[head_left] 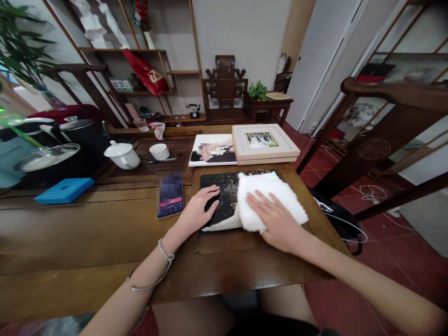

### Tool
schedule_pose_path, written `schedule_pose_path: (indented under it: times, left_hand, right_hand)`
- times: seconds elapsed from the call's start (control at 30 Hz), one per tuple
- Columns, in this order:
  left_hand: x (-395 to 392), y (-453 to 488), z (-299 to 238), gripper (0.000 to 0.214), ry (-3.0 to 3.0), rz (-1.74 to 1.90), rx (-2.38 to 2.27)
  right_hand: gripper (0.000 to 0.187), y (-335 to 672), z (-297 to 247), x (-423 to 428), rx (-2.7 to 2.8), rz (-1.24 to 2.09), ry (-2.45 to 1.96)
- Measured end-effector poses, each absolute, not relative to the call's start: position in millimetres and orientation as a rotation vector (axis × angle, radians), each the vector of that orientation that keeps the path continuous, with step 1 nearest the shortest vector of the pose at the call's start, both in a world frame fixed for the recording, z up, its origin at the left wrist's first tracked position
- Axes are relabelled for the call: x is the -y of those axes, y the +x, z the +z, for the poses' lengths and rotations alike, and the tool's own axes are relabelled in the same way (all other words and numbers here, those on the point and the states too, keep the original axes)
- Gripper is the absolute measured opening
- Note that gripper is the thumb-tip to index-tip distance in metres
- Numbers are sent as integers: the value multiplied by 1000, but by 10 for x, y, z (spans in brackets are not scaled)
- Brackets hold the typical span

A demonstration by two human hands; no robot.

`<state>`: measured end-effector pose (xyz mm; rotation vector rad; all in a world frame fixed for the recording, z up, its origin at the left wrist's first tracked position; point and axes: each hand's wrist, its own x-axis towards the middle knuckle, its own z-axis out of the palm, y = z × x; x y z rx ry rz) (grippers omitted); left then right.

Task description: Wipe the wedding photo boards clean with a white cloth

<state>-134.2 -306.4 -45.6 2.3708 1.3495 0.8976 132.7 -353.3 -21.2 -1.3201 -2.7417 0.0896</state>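
Observation:
A dark photo album or panel (226, 205) with a printed picture lies flat on the wooden table. My left hand (199, 209) rests on its left edge, fingers stretched out, holding nothing. A fluffy white cloth (289, 200) covers the right part of the album. My right hand (276, 219) lies flat on that cloth with its fingers extended, pressing it down. A pale, thin strip that may be a fold of cloth or a page edge runs along the album's lower side. The picture beneath the cloth is mostly hidden.
Behind the album are a white photo panel (212, 161) and a framed photo box (294, 151). A phone (170, 198) lies to the left, near a white lidded cup (122, 155), a small bowl (159, 151) and a blue sponge-like block (65, 190). A wooden chair (371, 140) stands right.

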Motion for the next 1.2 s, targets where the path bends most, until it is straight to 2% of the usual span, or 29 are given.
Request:
schedule_pose_path:
  times: [0.17, 0.33, 0.53, 0.63, 0.77, 0.9, 1.13, 1.2]
  left_hand:
    - [3067, -1340, -457, 33, 2382, 890, -1359]
    - [3054, -1337, -481, 33, 2375, 915, -1339]
    - [3015, -1370, -490, 33, 2360, 924, -1306]
    - [3004, -1393, -464, 32, 2370, 859, -1288]
    - [3022, -1396, -418, 36, 2361, 802, -1326]
    - [3043, -1380, -401, 37, 2361, 782, -1356]
    - [3016, -1378, -474, 36, 2420, 852, -1298]
    - [3013, -1379, -480, 36, 2422, 848, -1300]
  right_hand:
    - [78, 1761, -290, 3212, 2547, -116, -1609]
    - [78, 1349, -249, 3371, 2497, -188, -1769]
    - [78, 363, -156, 3621, 2711, -244, -1585]
    - [70, 12, -158, 3736, 2778, -381, -1554]
    - [58, -124, -206, 3956, 2848, -484, -1383]
    - [67, 95, -178, 3950, 2873, -448, -1122]
    - [64, 353, -58, 3408, 2716, -367, -1587]
    - [64, 278, -102, 3498, 2720, -401, -1552]
